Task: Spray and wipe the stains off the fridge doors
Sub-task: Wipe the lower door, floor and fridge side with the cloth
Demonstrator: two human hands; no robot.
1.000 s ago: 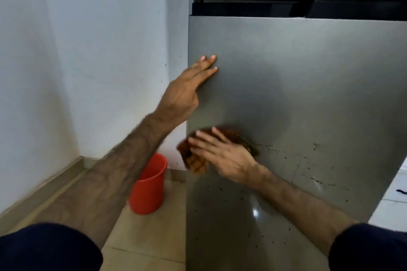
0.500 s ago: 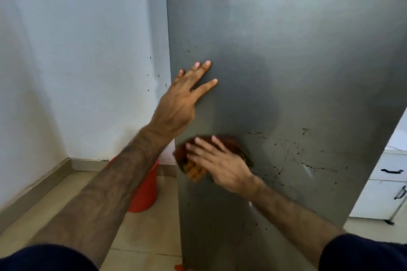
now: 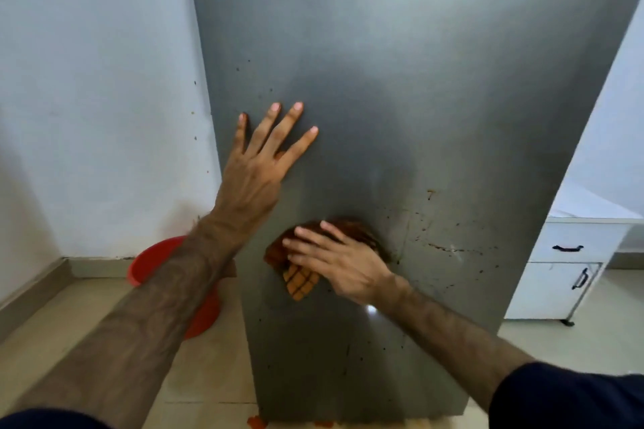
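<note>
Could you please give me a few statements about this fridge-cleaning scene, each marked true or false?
1. The right hand presses an orange-brown cloth against the fridge door. True.
2. The left hand holds a spray bottle. False: it lies flat on the door with fingers spread, holding nothing.
3. Brown stains show on the door to the right of the cloth. True.
4. A blue bucket stands to the right of the fridge. False: a red bucket stands to the left, partly behind the left forearm.
5. A white cabinet stands to the right of the fridge. True.
</note>
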